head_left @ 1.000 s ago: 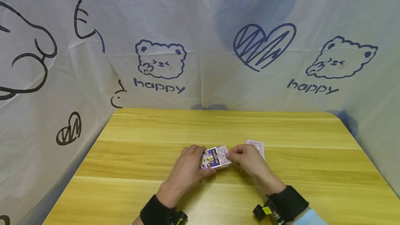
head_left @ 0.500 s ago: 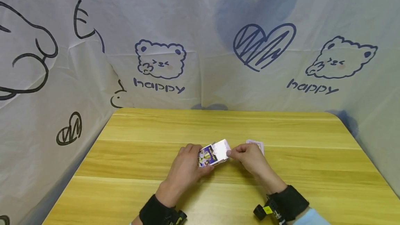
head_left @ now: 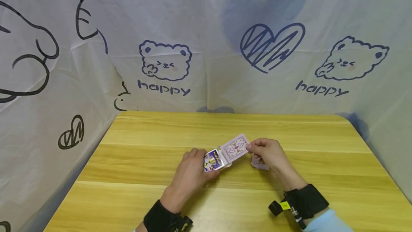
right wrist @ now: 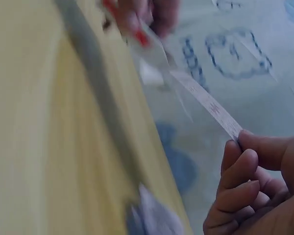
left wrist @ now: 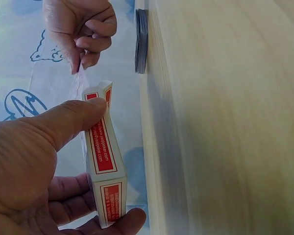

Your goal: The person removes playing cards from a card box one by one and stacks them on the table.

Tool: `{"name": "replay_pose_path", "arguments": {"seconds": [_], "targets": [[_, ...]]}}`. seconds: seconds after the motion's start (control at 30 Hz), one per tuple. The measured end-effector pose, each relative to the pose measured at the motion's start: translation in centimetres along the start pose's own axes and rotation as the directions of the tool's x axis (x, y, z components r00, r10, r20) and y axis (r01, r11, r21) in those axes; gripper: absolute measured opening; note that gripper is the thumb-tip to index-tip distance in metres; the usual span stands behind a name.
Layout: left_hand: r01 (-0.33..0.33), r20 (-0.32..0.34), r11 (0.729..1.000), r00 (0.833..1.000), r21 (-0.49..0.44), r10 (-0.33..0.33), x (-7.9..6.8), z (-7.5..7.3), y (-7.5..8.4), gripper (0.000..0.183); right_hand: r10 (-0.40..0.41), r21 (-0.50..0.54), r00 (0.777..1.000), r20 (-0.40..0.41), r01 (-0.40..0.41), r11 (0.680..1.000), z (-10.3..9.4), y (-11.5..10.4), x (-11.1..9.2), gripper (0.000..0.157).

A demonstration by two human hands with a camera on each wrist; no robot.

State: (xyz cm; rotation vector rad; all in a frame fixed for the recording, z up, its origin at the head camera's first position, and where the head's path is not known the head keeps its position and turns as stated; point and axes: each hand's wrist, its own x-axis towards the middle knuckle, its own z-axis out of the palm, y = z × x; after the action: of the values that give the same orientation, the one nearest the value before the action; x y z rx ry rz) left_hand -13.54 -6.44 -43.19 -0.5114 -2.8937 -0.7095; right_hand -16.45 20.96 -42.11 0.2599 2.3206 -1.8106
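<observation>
My left hand [head_left: 190, 174] grips a playing card box [head_left: 212, 161] just above the table, its thumb along the printed side in the left wrist view. Its end toward the right is open, with a flap [left wrist: 108, 93] standing up. A playing card [head_left: 236, 148] with a pink patterned back sticks out of that end. My right hand [head_left: 271, 155] pinches the card's outer corner between thumb and forefinger; in the right wrist view the card [right wrist: 210, 105] shows nearly edge-on. Below this hand a stack of cards [left wrist: 141, 41] lies on the table, partly hidden in the head view.
The wooden table [head_left: 145, 135] has a rounded far edge. White cloth with drawn bears and hearts [head_left: 273, 47] hangs behind it and along the sides. Each wrist wears a black band [head_left: 307, 201] with a small camera.
My right hand has moved up and to the right, drawing the card much farther out of the box. The box has tilted slightly; my left hand has hardly moved.
</observation>
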Motion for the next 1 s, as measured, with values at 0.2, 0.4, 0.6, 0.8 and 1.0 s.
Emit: {"name": "replay_pose_path", "arguments": {"seconds": [0.2,0.4,0.6,0.8,1.0], "targets": [[0.009,0.016,1.000,1.000,-0.008,-0.009,0.0,0.1,0.1,0.066,0.008,-0.170,0.999,0.037,-0.001,0.986,-5.4,-0.1,2.3,0.029],[0.013,0.035,1.000,0.999,-0.009,-0.012,-0.1,0.2,0.1,0.067,0.045,-0.248,0.993,0.109,-0.016,0.969,-8.9,0.7,3.8,0.030],[0.024,0.057,1.000,0.998,-0.016,-0.023,0.0,0.2,0.2,0.068,0.085,-0.349,0.987,0.136,-0.033,0.937,-9.4,1.4,4.5,0.026],[0.034,0.067,0.999,0.997,-0.014,-0.033,0.1,0.1,0.4,0.069,0.089,-0.388,0.986,0.140,-0.028,0.921,-8.8,1.6,5.0,0.027],[0.032,0.067,0.999,0.997,-0.017,-0.031,0.0,0.0,0.3,0.069,0.058,-0.448,0.991,0.120,0.002,0.894,-8.2,1.9,5.3,0.024]]}}
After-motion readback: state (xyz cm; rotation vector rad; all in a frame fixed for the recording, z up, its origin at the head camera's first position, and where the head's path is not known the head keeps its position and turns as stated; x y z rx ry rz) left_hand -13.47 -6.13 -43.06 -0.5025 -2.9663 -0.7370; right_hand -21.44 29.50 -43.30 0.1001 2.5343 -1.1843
